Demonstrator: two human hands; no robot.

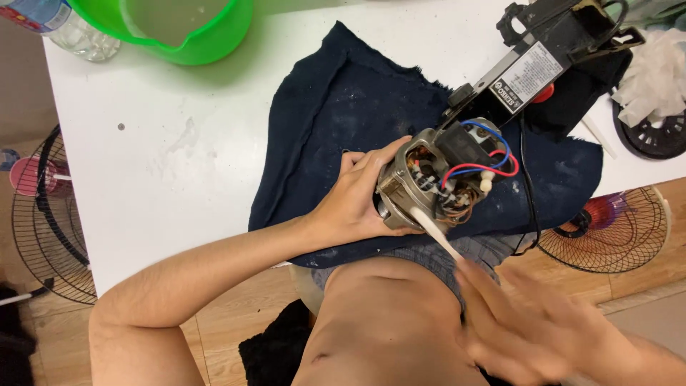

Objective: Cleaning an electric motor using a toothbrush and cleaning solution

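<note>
At five o'clock the blurred right hand seems to pinch one thin white stick, though its grip is too smeared to tell. At centre, the left hand wraps half-closed around one grey metal fan motor with red and blue wires, above one dark blue cloth. At eleven o'clock stands one green plastic bucket, with two wire fan grilles, and, at nine and three.

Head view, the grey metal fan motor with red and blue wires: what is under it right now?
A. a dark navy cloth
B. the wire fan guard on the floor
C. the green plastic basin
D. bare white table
A: the grey metal fan motor, held in the left hand, sits over the dark navy cloth spread on the white table; the green plastic basin is at the far edge.
</note>
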